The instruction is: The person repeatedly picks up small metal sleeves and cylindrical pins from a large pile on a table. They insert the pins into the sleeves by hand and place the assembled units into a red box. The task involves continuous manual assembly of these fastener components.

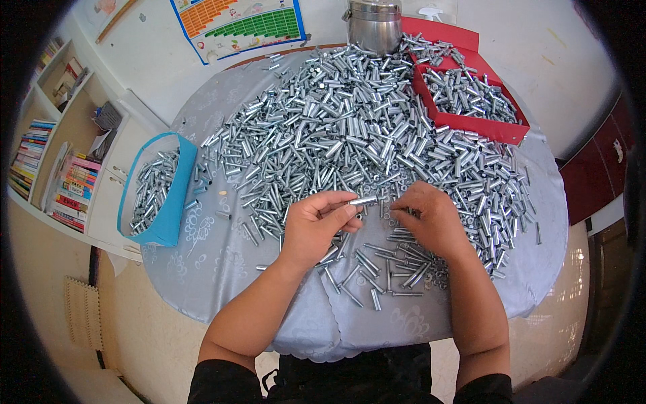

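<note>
Between the thumb and fingers of my left hand (311, 229) is a shiny metal sleeve (364, 200), lying level and pointing right. My right hand (428, 219) is just to the right of it, fingertips pinched together over small nuts and washers (385, 209); whatever they grip is hidden. Loose long bolts (408, 261) lie below my hands, with a few short sleeves (375, 299) among them. Beyond my hands spreads a large heap of metal sleeves and bolts (336, 128).
A blue box (176, 202) of metal parts stands at the left of the cloth-covered table (222, 283). An open red box (471, 122), also filled with parts, sits at the far right beside a steel pot (375, 30). Bookshelves (67, 135) line the left wall.
</note>
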A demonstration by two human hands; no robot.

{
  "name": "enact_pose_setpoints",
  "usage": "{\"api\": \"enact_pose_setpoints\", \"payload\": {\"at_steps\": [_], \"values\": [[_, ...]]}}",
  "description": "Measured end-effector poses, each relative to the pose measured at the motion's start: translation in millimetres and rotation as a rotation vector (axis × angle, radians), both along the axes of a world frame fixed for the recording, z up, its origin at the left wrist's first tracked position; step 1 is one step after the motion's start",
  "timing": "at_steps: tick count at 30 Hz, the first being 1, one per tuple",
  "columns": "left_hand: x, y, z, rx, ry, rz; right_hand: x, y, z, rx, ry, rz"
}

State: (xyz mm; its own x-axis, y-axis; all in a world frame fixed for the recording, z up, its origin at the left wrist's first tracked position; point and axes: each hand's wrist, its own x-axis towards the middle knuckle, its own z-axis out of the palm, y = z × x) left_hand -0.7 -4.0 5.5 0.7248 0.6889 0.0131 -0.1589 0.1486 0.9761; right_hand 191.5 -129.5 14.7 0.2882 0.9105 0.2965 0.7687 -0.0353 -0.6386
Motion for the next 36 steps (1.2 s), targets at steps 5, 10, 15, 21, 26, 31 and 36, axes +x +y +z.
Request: {"api": "enact_pose_setpoints", "payload": {"at_steps": [5,10,15,21,26,31,36], "values": [[0,1,-2,0.005,0.000,-0.003,-2,-3,-1,-0.109,-0.169,0.028],[0,1,-2,0.003,0.001,-0.003,-5,-3,1,-0.153,-0.185,0.040],[0,1,-3,-0.001,-0.005,-0.001,-9,0,-1,-0.122,-0.195,-0.033],[1,2,-2,-0.003,0.001,-0.002,-16,5,-3,-0.146,-0.248,-0.074],[0,2,-3,-0.003,-0.002,-0.005,-22,5,-7,-0.153,-0.346,-0.084],[0,1,-2,-0.014,-0.002,-0.011,-21,4,-2,-0.072,-0.117,-0.070],[0,1,-3,-0.013,-0.006,-0.028,-19,5,3,-0.003,0.528,-0.169]]}}
